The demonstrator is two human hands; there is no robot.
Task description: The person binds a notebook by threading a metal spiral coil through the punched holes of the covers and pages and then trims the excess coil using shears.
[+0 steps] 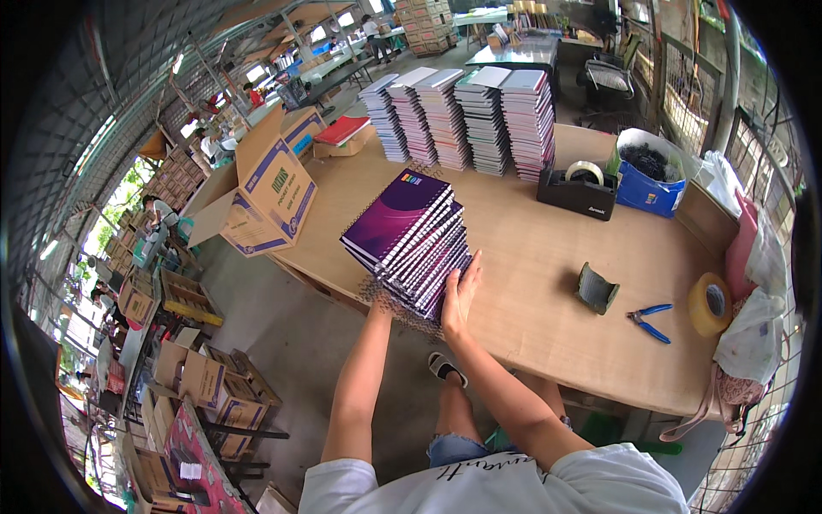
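Note:
A tilted stack of purple spiral notebooks is between my hands at the table's near left edge. My right hand presses along the stack's right side, its fingers reaching up the edges. At the lower left, my left hand grips the stack; its fingers are mostly hidden by the notebooks and the dark wire bindings. Tangled dark wire sticks out around the bottom of the stack.
On the wooden table lie blue-handled pliers, a curved dark piece and a tape roll. Behind are a tape dispenser, a blue box of wire and notebook piles. An open carton stands left.

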